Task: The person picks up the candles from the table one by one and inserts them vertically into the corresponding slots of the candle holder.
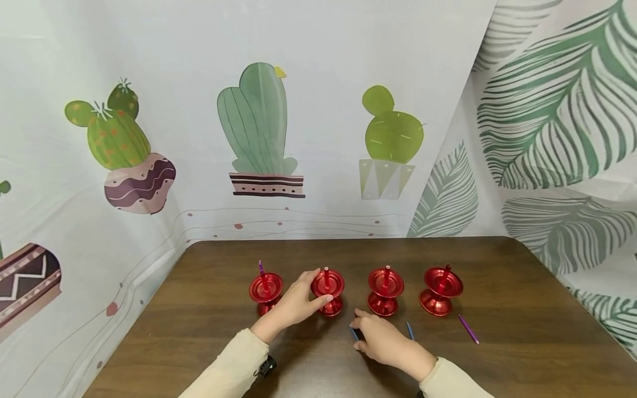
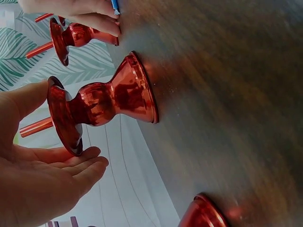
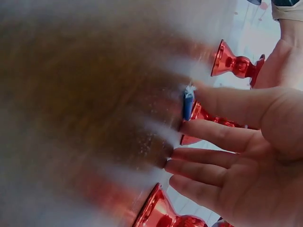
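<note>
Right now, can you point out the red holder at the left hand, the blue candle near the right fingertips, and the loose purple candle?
Red holder (image 2: 96, 104), left wrist view: its rounded stem.
Blue candle (image 3: 188, 106), right wrist view: its shaft.
Loose purple candle (image 1: 469, 329), head view: its mid-length.

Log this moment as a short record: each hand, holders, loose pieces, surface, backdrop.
Left: left hand grips second holder from the left by its dish
Right: right hand, fingers extended, tips by one blue candle
Holders: four, red, in a row; leftmost holder carries an upright purple candle; none seen in the others
Loose: another blue candle; second purple candle, beyond the rightmost holder
Surface: brown table
Backdrop: sheets printed with cacti and leaves
</note>
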